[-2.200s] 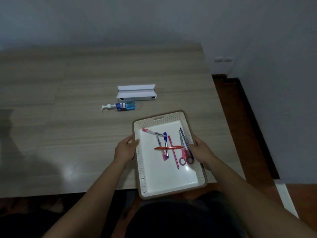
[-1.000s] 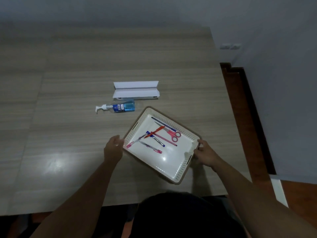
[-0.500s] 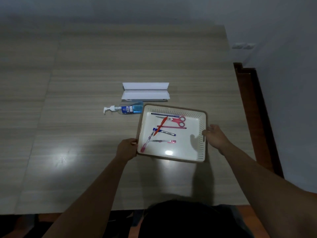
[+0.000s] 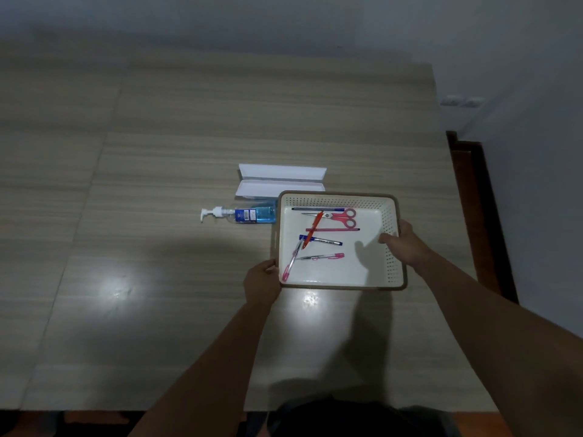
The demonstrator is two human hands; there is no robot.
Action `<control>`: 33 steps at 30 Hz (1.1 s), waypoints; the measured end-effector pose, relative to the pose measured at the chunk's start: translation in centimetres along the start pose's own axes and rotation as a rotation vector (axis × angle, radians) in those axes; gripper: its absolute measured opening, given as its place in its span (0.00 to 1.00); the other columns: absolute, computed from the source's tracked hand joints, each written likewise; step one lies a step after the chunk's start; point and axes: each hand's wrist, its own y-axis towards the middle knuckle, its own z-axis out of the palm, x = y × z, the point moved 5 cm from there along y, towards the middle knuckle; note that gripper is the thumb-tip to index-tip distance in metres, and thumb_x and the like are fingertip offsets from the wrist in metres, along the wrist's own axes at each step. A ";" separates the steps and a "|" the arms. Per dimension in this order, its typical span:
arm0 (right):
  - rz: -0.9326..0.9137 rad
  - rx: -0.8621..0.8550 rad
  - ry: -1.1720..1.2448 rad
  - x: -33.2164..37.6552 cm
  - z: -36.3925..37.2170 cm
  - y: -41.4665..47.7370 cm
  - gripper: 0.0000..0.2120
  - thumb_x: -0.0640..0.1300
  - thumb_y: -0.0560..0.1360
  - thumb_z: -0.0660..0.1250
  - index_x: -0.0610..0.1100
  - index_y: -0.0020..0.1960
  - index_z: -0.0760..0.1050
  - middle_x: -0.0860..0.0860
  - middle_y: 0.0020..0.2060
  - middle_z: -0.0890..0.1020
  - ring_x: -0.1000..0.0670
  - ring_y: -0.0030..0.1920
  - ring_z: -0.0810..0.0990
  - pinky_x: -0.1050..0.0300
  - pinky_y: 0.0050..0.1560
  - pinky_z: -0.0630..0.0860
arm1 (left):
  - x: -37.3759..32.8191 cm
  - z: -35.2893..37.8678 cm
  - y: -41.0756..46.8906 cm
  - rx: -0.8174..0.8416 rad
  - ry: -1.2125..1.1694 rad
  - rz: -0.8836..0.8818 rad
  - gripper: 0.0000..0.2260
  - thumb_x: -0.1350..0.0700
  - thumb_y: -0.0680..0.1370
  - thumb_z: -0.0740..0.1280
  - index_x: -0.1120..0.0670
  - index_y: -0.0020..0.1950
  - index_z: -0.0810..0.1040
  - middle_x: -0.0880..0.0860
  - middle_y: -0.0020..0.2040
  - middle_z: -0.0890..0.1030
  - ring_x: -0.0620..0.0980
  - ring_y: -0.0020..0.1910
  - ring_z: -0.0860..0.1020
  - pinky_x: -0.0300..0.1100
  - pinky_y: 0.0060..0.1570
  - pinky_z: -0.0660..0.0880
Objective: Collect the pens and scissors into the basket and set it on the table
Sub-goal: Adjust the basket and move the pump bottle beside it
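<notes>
A white perforated basket (image 4: 391, 263) with a brown rim lies on the wooden table (image 4: 157, 279), long side across my view. Inside it lie pink-handled scissors (image 4: 342, 217), an orange pen (image 4: 312, 230), a blue-capped pen (image 4: 320, 240), two pink-tipped pens (image 4: 323, 256) and other pens along the far wall. My left hand (image 4: 262, 283) grips the basket's near left corner. My right hand (image 4: 405, 246) holds the right wall, thumb inside the rim.
A blue pump bottle (image 4: 243, 214) lies on its side just left of the basket. An open white box (image 4: 280, 181) sits behind it, touching the basket's far edge. The table's right edge (image 4: 457, 216) drops to a dark floor.
The basket has travelled from my lap's edge onto the table, turning a quarter turn so its long side runs left to right. Both hands stayed on it.
</notes>
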 end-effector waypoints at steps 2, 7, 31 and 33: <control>-0.010 0.011 -0.023 0.3 -0.3 0.5 0.30 0.40 0.76 0.72 0.42 0.78 0.71 0.42 0.65 0.85 0.41 0.60 0.86 0.45 0.59 0.82 | -0.2 0.2 0.1 -0.016 0.030 0.005 0.16 0.60 0.81 0.65 0.52 0.61 0.90 0.57 0.50 0.90 0.60 0.48 0.89 0.59 0.54 0.86; -0.031 0.024 -0.058 0.7 -0.7 0.4 0.25 0.37 0.78 0.69 0.43 0.75 0.76 0.42 0.63 0.86 0.39 0.60 0.86 0.39 0.64 0.82 | -1.0 -0.1 -0.5 -0.003 0.037 0.041 0.14 0.60 0.84 0.64 0.54 0.59 0.90 0.58 0.46 0.89 0.61 0.45 0.88 0.57 0.54 0.86; -0.494 0.435 -0.675 17.8 23.4 -3.5 0.30 0.53 0.80 0.69 0.43 0.78 0.71 0.41 0.72 0.77 0.40 0.70 0.78 0.47 0.70 0.76 | -2.5 -9.1 13.2 0.186 -1.051 -0.220 0.29 0.61 0.87 0.53 0.49 0.25 0.65 0.47 0.24 0.60 0.45 0.22 0.56 0.44 0.34 0.53; -0.494 0.441 -0.743 17.8 25.1 -2.8 0.30 0.51 0.81 0.70 0.41 0.79 0.69 0.40 0.76 0.73 0.39 0.75 0.74 0.46 0.74 0.72 | -3.4 -8.9 13.2 0.178 -1.039 -0.195 0.33 0.61 0.88 0.51 0.50 0.22 0.69 0.47 0.23 0.63 0.44 0.20 0.61 0.42 0.30 0.56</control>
